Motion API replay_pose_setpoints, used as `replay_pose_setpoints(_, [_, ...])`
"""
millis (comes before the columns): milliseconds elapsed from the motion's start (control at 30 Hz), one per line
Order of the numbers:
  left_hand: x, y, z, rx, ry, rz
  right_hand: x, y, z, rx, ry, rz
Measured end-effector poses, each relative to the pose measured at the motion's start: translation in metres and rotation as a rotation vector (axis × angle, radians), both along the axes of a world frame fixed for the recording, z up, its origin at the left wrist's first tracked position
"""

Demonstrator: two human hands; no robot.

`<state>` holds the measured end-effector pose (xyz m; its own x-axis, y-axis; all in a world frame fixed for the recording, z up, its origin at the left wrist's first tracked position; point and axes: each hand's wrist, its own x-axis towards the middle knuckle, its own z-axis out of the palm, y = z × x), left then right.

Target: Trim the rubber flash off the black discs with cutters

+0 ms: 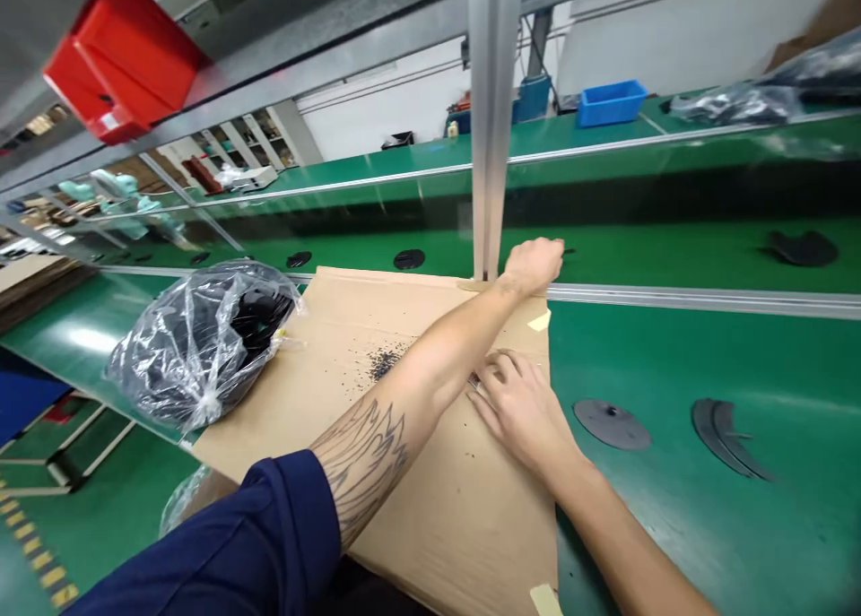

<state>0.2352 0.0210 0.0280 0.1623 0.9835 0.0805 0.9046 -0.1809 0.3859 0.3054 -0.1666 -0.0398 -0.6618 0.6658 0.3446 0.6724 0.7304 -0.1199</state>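
Note:
My left arm crosses over my right, and my left hand [534, 264] is closed above the near edge of the green conveyor belt [646, 257]. A small dark piece shows just past its fingertips; whether it is held cannot be told. My right hand [521, 405] rests on the cardboard sheet [430, 508] with curled fingers around something small and partly metallic, mostly hidden. Left of it lies a pile of tiny black bits [385, 362], partly behind my left forearm. Two dark parts, a flat disc [612, 423] and a curved piece [730, 437], lie to the right on the green table.
A clear plastic bag [195, 347] of black parts sits at the cardboard's left side. An aluminium post [494, 132] rises beside my left hand. Several black parts, including a disc [409, 259], lie on the belt. A red bin [127, 60] hangs upper left; a blue bin [612, 103] stands behind.

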Motion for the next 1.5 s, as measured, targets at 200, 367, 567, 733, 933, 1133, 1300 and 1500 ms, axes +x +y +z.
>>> replay_pose_setpoints(200, [-0.028,-0.046,0.027,0.051,-0.661,-0.175,0.003,0.001,0.005,0.149,-0.081,-0.07])
replay_pose_setpoints(367, [-0.1,-0.153,0.01,-0.362,-1.258,-0.129,0.006,-0.005,0.016,0.2,-0.186,-0.189])
replay_pose_setpoints(567, [-0.161,-0.225,-0.036,-0.562,-1.733,0.302,0.0,-0.008,0.015,0.185,-0.207,-0.206])
replay_pose_setpoints(733, [-0.164,-0.236,-0.052,-0.637,-1.839,0.172,0.001,-0.005,0.013,0.024,-0.035,-0.167])
replay_pose_setpoints(933, [-0.177,-0.242,-0.061,-0.729,-1.916,0.175,-0.004,-0.014,0.024,-0.34,0.31,-0.042])
replay_pose_setpoints(1133, [-0.179,-0.243,-0.061,-0.689,-1.959,0.179,-0.011,-0.016,0.025,-0.449,0.377,0.137])
replay_pose_setpoints(1300, [-0.18,-0.243,-0.058,-0.693,-1.939,0.183,-0.009,-0.016,0.022,-0.334,0.349,0.244])
replay_pose_setpoints(1500, [-0.178,-0.244,-0.059,-0.702,-1.957,0.164,-0.008,-0.015,0.022,-0.178,0.298,0.261])
